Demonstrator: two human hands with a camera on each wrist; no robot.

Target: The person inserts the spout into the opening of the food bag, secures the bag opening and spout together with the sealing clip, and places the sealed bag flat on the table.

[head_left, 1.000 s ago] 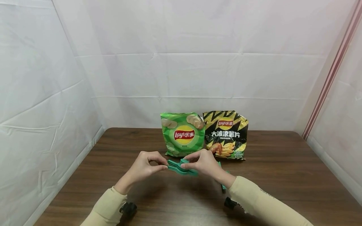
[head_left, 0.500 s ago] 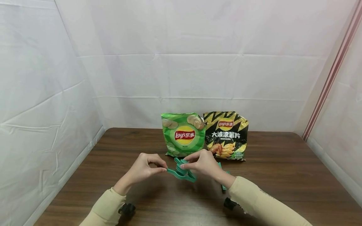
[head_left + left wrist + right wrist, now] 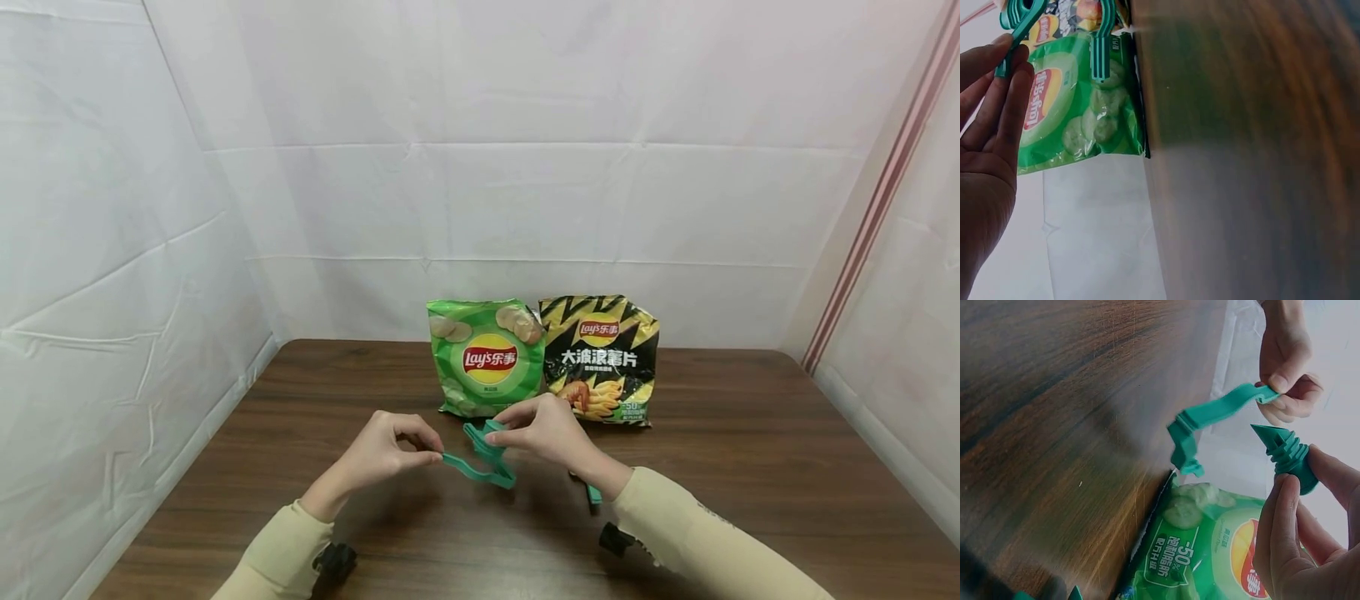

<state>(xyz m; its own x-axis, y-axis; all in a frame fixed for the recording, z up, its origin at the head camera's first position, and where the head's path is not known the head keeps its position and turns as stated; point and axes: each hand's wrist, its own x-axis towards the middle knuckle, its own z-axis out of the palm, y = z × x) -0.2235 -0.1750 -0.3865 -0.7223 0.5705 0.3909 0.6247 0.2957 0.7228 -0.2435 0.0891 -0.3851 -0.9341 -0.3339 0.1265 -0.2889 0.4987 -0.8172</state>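
Observation:
A teal bag clip with a pouring spout (image 3: 474, 472) hangs over the table, its two long arms spread apart. My left hand (image 3: 386, 454) pinches the free end of one arm between thumb and fingers. At the clip's other side, my right hand (image 3: 547, 429) grips the round cap (image 3: 1300, 475) of the ridged spout with its thumb and fingertips. In the right wrist view the lower arm (image 3: 1216, 414) bends at a hinge. The left wrist view shows the other arm's ribbed end (image 3: 1100, 59) in front of the green chip bag (image 3: 1063, 134).
A green chip bag (image 3: 486, 379) and a black and yellow one (image 3: 600, 358) stand side by side behind my hands on the brown wooden table (image 3: 337, 375). Another teal piece (image 3: 593, 495) lies beside my right wrist. White sheets (image 3: 525, 200) enclose the back and sides.
The clip's arms have swung apart, the one in my left hand coming down and toward me. My right hand has shifted slightly to the right and still holds the cap.

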